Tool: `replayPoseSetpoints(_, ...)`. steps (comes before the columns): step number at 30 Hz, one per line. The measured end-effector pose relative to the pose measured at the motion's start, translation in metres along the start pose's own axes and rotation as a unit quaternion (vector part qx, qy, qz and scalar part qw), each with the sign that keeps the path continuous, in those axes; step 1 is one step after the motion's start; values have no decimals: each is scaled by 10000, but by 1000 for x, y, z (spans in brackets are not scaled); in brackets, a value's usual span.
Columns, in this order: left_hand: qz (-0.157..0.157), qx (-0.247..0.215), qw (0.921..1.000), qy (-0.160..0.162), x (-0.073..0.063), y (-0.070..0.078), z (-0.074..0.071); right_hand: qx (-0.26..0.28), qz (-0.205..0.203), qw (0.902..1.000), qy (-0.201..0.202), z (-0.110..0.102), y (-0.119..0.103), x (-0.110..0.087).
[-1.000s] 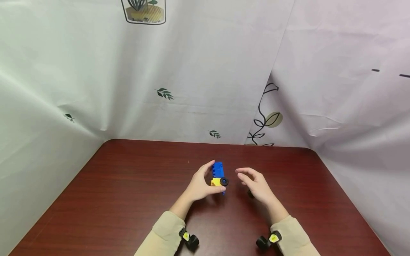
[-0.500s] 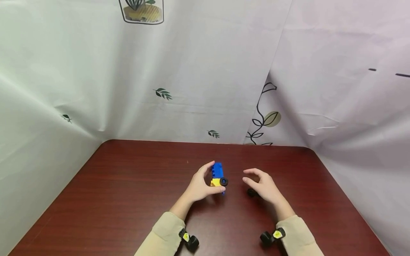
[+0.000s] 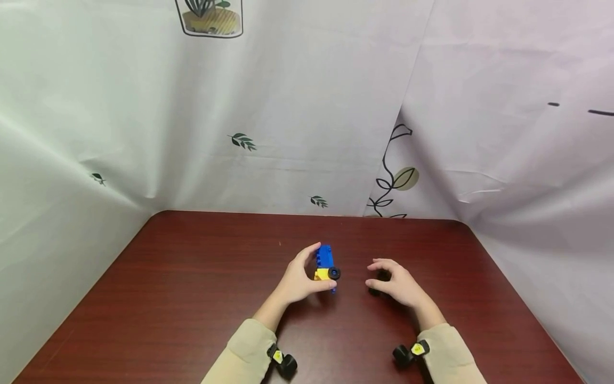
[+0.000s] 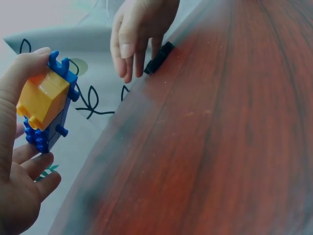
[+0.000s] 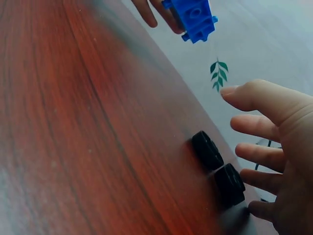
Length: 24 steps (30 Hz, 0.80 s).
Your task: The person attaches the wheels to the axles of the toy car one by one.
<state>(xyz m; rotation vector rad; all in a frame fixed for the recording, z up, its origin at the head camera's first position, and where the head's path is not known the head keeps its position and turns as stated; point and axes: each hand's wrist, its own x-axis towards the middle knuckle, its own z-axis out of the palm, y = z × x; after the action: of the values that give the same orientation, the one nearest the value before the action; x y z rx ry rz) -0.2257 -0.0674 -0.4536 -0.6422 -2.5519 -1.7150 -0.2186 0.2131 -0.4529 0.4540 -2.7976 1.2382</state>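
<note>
My left hand point(image 3: 297, 280) grips a toy car made of building bricks, off the table, with a yellow brick point(image 4: 46, 98) on a blue base point(image 3: 325, 257). One black wheel point(image 3: 334, 273) shows on the car in the head view. Bare blue pegs stick out of its side in the left wrist view. To the right, my right hand point(image 3: 402, 284) is held just over two loose black wheels point(image 5: 208, 151), its fingers apart and lightly bent. Both wheels lie side by side on the table in the right wrist view; from above, the hand partly covers them.
A dark red-brown wooden table point(image 3: 192, 277) lies under both hands. Behind it and along the sides hangs a pale cloth point(image 3: 288, 106) printed with leaves. Each wrist wears a strap with a small black camera point(image 3: 288, 367).
My right hand has drawn away to the right from the toy car and come down over the loose wheels. My left hand keeps its hold on the car, nearly still.
</note>
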Motion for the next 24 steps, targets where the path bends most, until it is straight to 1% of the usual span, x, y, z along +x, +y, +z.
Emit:
replayPoseSetpoints(3, 21, -1, 10000, 2, 0, 0, 0, 24, 88, 9998, -149, 0, 4, -1)
replayPoseSetpoints(10, -9, 17, 10000, -6, 0, 0, 0, -2, 12, 9986, -535, -3, 11, -2)
replayPoseSetpoints(24, -1, 37, 10000, -22, 0, 1, 1, 67, -118, 9964, -836, -4, 12, -1)
